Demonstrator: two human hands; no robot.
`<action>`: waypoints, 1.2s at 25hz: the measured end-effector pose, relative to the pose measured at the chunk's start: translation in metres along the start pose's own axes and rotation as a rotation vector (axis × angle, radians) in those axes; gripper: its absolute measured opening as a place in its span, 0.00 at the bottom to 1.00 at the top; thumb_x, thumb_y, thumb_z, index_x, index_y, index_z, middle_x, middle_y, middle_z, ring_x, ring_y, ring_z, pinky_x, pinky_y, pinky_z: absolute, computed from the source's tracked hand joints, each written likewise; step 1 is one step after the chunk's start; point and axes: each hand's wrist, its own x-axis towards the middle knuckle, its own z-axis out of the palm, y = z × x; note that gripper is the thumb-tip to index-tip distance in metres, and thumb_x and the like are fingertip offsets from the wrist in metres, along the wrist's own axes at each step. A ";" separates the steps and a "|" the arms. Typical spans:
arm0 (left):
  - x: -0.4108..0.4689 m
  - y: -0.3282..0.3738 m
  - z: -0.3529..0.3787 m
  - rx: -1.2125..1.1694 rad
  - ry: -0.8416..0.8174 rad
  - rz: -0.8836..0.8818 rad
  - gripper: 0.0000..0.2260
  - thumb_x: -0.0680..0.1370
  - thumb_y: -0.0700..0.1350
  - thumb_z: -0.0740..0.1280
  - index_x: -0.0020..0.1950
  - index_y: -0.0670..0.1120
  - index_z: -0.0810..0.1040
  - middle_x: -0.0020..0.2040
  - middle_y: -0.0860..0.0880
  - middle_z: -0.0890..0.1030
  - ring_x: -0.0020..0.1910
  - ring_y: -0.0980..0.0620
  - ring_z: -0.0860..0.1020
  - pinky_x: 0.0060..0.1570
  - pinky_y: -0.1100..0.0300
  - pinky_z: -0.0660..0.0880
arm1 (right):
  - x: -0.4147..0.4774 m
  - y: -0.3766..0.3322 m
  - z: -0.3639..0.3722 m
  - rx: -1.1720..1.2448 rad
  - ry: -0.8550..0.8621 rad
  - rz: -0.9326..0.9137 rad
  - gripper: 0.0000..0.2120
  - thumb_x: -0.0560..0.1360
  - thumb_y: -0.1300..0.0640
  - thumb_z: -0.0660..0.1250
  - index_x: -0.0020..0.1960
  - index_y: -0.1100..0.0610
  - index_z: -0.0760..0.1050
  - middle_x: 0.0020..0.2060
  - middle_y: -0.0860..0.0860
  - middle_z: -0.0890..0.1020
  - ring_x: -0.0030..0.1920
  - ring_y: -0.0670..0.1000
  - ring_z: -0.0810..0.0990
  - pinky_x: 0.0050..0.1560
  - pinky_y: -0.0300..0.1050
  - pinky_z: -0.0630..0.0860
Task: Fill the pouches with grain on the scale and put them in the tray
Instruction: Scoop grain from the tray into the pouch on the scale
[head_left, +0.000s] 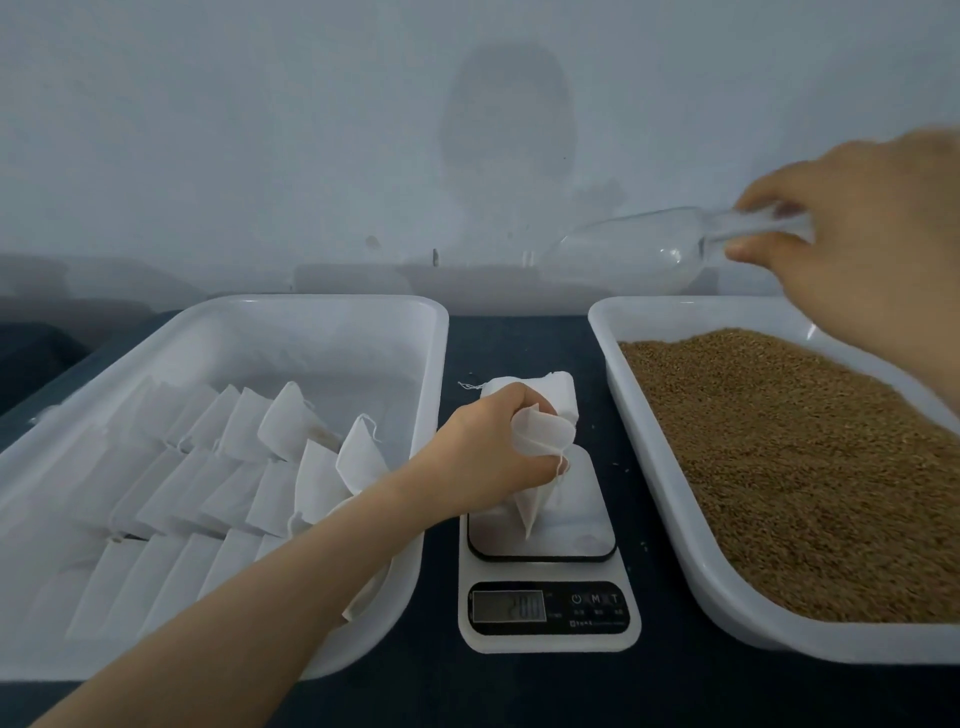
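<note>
Left hand: fingers curled round the gathered top of a white pouch. The pouch hangs point-down, its tip touching the platform of the scale. Display digits are blurred.
Right hand: pinches the handle of a clear scoop, held in the air above the far rim of the grain tray. No grain can be seen in the scoop.
Grain: brown, heaped in that tray, right of the scale.
Tray: left of the scale, holding rows of white pouches that lie overlapping.
A spare pouch stack lies on the dark worktop, just behind the scale.
</note>
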 end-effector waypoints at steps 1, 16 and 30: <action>0.000 0.000 0.000 -0.003 -0.003 0.000 0.18 0.71 0.52 0.74 0.56 0.57 0.71 0.55 0.56 0.77 0.52 0.54 0.77 0.48 0.64 0.75 | -0.004 0.004 0.008 -0.002 -0.084 0.098 0.14 0.74 0.41 0.62 0.50 0.50 0.74 0.41 0.56 0.79 0.42 0.61 0.77 0.46 0.55 0.73; -0.001 -0.001 0.001 0.047 -0.023 0.004 0.18 0.70 0.55 0.73 0.57 0.60 0.71 0.54 0.59 0.77 0.53 0.56 0.77 0.55 0.57 0.76 | -0.060 0.020 0.099 -0.164 -0.619 0.396 0.11 0.76 0.59 0.60 0.53 0.49 0.60 0.33 0.50 0.67 0.33 0.54 0.70 0.36 0.48 0.72; 0.000 -0.001 0.001 0.047 -0.042 -0.004 0.20 0.71 0.54 0.73 0.60 0.57 0.72 0.56 0.57 0.77 0.55 0.54 0.77 0.57 0.56 0.76 | -0.065 0.035 0.124 0.234 -0.694 0.622 0.18 0.77 0.43 0.62 0.51 0.59 0.72 0.40 0.56 0.80 0.41 0.56 0.80 0.46 0.51 0.78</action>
